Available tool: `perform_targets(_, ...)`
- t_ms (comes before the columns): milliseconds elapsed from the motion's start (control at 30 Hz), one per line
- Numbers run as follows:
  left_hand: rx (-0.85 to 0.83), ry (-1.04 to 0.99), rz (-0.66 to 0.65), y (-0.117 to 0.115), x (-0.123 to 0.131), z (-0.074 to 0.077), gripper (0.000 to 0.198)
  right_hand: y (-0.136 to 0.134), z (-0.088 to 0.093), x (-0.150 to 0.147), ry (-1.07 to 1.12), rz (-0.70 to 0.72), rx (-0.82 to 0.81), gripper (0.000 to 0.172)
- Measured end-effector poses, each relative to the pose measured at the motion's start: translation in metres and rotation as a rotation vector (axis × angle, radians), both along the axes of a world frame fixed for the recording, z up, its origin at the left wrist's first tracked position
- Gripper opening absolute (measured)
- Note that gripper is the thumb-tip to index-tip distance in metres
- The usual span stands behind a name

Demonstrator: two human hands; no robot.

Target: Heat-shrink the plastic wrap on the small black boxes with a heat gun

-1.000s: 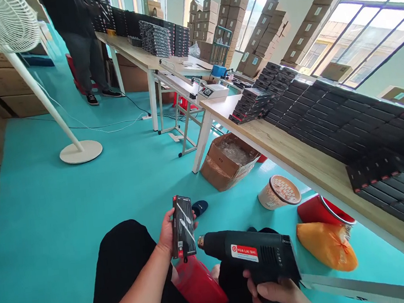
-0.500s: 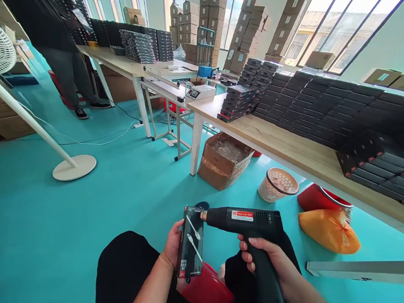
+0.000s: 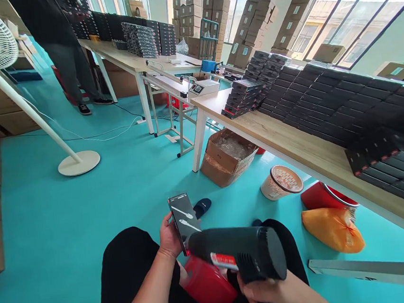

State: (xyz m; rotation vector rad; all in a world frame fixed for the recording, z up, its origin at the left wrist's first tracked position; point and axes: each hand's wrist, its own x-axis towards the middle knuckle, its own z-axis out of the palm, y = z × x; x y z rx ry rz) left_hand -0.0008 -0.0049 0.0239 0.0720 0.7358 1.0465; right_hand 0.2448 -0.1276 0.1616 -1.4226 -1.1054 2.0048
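Note:
A slim black retail box (image 3: 183, 216) with a picture of a white cable on its front is held upright by my left hand (image 3: 169, 235), which grips its left edge. My right hand (image 3: 263, 292) is wrapped round the handle of a black heat gun (image 3: 234, 246) with a red label. The gun's barrel crosses in front of the box's lower end, hiding that part and its own nozzle. Whether the two touch I cannot tell. Below them, between my knees, is a red plastic object (image 3: 209, 284), partly hidden.
Stacked black boxes (image 3: 325, 96) line the wooden table (image 3: 274, 128) on my right. Beneath it stand an open carton (image 3: 220, 161), a patterned bin (image 3: 279, 182) and an orange bag (image 3: 333, 229). A white fan (image 3: 77, 161) stands left; a person (image 3: 63, 50) stands behind.
The heat gun has swung from the box's upper end down to its lower end and turned, its back now facing me. The box has tilted and shifted slightly up and left.

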Motion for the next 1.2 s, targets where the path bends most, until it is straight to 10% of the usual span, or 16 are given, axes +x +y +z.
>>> perform_targets(333,0.007,-0.143,-0.263,-0.008,0.008,0.001,0.056,0.004,-0.026,0.025,0.512,-0.752,-0.204,0.037)
perform_targets(867,-0.046,-0.142,-0.384,-0.012,0.015,-0.004,0.047,0.023,-0.019,0.017,0.487,-0.695,-0.179,0.036)
perform_targets(1067,-0.117,-0.095,-0.321,-0.005,0.014,-0.015,0.041,0.028,0.026,-0.001,0.022,0.031,-0.047,0.013)
perform_targets(1200,-0.097,-0.069,-0.311,-0.005,0.009,-0.020,0.042,0.041,0.040,-0.007,-0.136,-0.032,0.124,0.013)
